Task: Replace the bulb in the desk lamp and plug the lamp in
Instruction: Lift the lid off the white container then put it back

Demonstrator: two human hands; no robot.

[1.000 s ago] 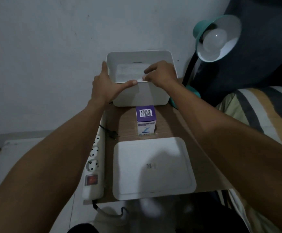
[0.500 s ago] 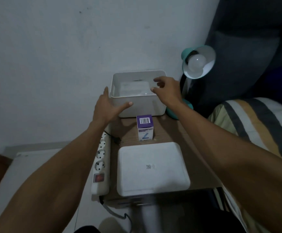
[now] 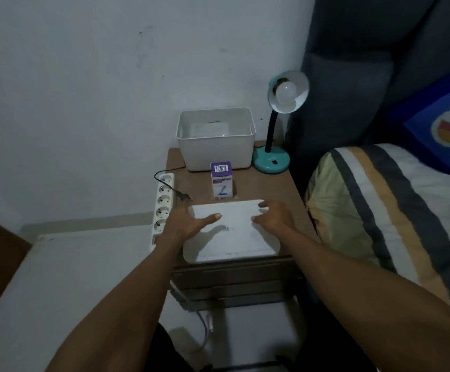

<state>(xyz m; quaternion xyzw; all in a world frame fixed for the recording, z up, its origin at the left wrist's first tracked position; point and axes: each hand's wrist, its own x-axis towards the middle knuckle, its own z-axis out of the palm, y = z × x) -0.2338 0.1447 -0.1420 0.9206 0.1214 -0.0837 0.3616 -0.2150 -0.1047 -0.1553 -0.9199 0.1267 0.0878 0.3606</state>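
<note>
Teal desk lamp [image 3: 271, 159] sat at the back right corner of the wooden surface [image 3: 267, 186], its gooseneck up and the shade tipped toward us with a white bulb [image 3: 286, 90] in the socket. Next to it we had a white open bin [image 3: 216, 149], and just in front of that a small purple bulb box [image 3: 221, 180] standing upright. The bin's white lid [image 3: 232, 237] lay flat at the near edge. Our left hand [image 3: 189, 221] was at the lid's left edge, fingers spread with the thumb over the lid, and our right hand [image 3: 273, 216] was over the right side, fingers loosely spread too, neither gripping anything as far as we could tell. The lamp's plug [image 3: 183, 196] lay loose by the white power strip [image 3: 162, 205] along the left side, not pushed into a socket. Striped bedding [image 3: 379, 210] was off to the right.
</note>
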